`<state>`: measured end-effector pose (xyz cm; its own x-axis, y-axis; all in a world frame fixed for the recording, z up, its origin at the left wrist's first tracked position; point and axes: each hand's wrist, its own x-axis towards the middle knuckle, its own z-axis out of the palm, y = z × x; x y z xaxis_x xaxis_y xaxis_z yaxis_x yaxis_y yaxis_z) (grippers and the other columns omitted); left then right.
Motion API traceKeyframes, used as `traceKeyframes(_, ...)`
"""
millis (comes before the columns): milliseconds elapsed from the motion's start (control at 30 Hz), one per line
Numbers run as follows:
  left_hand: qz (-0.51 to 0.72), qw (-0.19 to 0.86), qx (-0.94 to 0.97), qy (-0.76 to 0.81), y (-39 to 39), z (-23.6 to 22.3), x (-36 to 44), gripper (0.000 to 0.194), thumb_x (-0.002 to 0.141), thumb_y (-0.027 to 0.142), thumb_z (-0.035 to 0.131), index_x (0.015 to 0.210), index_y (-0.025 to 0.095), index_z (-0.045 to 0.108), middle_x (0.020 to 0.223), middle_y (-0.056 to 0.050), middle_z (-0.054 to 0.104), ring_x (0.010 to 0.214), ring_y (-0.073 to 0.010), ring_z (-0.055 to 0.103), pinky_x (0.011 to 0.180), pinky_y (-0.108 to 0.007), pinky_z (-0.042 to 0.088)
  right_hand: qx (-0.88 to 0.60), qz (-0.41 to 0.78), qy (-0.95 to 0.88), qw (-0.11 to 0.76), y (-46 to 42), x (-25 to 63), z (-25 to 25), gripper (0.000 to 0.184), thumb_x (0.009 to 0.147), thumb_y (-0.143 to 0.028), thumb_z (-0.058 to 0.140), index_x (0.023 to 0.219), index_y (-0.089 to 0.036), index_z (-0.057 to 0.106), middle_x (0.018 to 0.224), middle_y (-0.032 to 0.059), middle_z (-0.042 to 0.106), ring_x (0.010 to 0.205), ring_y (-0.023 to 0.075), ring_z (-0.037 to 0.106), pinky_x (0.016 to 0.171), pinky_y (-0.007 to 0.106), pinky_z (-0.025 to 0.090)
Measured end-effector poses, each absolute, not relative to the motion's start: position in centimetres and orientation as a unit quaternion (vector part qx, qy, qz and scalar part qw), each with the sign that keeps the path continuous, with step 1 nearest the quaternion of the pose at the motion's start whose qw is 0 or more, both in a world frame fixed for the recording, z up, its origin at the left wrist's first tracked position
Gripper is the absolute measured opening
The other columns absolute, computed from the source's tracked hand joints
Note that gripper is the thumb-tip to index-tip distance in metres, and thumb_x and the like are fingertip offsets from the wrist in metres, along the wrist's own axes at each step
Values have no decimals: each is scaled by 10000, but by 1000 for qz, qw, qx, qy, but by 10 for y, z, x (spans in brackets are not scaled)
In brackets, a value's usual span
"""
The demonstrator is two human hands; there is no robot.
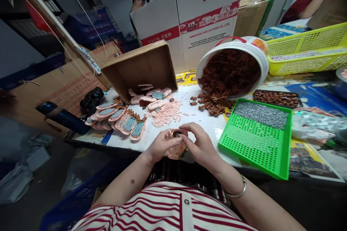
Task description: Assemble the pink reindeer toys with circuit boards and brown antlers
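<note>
A pink translucent plastic housing is held between my two hands, just past the table's front edge. My left hand closes around its left side. My right hand is bent over its top, thumb and fingers pinched near a small dark round part. Whether the right fingers grip that part or the housing's edge cannot be told. Beyond my left hand lies a row of pink housings with grey-blue panels and brown pieces. A heap of tiny pink pieces spreads just beyond both hands.
A tipped cardboard box has pink shells at its mouth. A white bucket on its side spills brown pieces. A green tray holds small metallic parts. A dark bottle lies left; a yellow basket stands right.
</note>
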<state>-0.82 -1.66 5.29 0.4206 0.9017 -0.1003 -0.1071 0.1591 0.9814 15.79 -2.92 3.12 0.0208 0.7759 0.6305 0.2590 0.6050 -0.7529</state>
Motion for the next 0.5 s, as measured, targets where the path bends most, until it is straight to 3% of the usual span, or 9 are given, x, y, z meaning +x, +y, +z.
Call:
traceKeyframes(167, 381, 573, 610, 394, -16, 60, -7, 359, 728, 477, 871, 912, 175, 805, 963, -99, 765, 958, -244, 690, 925, -350, 513, -383, 327, -631, 590, -30, 160, 29, 85, 846, -273, 687, 907, -214, 689, 849, 25, 725, 795, 176, 678, 750, 329, 573)
traceKeyframes(367, 343, 618, 593, 385, -13, 63, -8, 480, 676, 592, 878, 883, 163, 817, 865, -92, 753, 831, -210, 669, 828, -321, 509, -359, 435, -585, 582, -30, 159, 31, 195, 815, -378, 742, 901, -203, 727, 885, 41, 733, 851, 184, 693, 815, 342, 578)
traceKeyframes(500, 334, 677, 567, 329, -12, 57, -6, 515, 648, 626, 879, 852, 160, 806, 784, -64, 717, 736, -172, 627, 758, -290, 478, -296, 497, -580, 574, -30, 160, 27, 312, 813, -474, 773, 1009, -233, 746, 1024, 75, 748, 984, 223, 719, 911, 390, 594)
